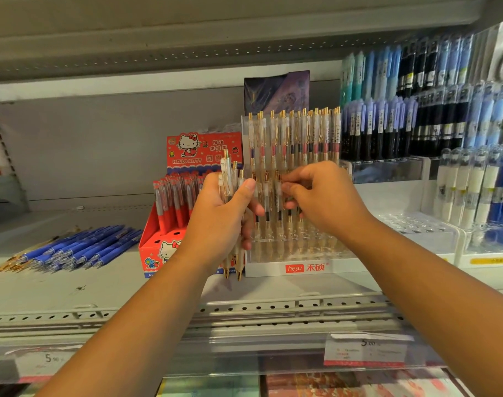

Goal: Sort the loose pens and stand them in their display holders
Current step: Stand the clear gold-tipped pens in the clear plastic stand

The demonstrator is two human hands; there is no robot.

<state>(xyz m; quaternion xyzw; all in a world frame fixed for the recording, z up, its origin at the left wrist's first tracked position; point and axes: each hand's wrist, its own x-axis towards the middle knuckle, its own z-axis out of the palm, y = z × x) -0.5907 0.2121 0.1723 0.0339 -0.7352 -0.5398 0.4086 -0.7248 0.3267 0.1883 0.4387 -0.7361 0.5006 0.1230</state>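
Observation:
My left hand (221,213) grips a bundle of white-and-gold pens (229,179) upright, their gold tips poking out below my palm. My right hand (322,202) reaches into the clear tiered display holder (302,267) labelled hesu, with its fingers pinched on one white-and-gold pen (279,193) in the front rows. The holder's back row is full of standing white-and-gold pens (296,133). A loose pile of blue pens (81,247) lies flat on the shelf at the left, with a few gold-tipped pens (7,266) at its left end.
A red Hello Kitty box (170,245) of red pens stands just left of the clear holder. Racks of blue, black and white pens (433,110) fill the right side. A dark purple card (276,90) stands behind the holder. Price tags (364,351) hang on the shelf's front rail.

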